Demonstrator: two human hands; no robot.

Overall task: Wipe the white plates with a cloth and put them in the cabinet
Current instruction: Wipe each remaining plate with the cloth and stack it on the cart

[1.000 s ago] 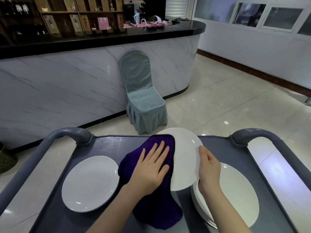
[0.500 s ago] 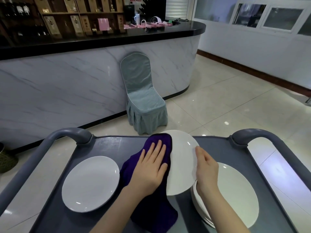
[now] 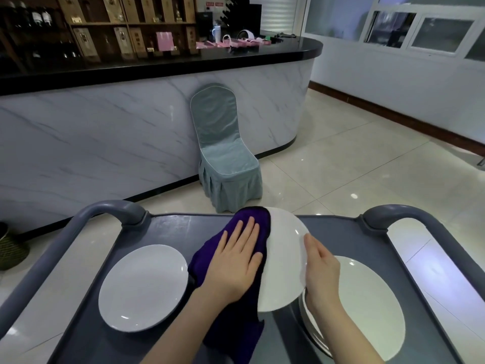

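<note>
left hand (image 3: 236,261) flat, cloth (image 3: 236,324) slid farther up | right hand (image 3: 320,269) grips plate (image 3: 286,258) rim

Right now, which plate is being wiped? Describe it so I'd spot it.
On the grey cart, a lone plate lies flat at left, a plate stack at right. Between them the right hand holds the tilted plate, the only one touched by the purple cloth.
</note>
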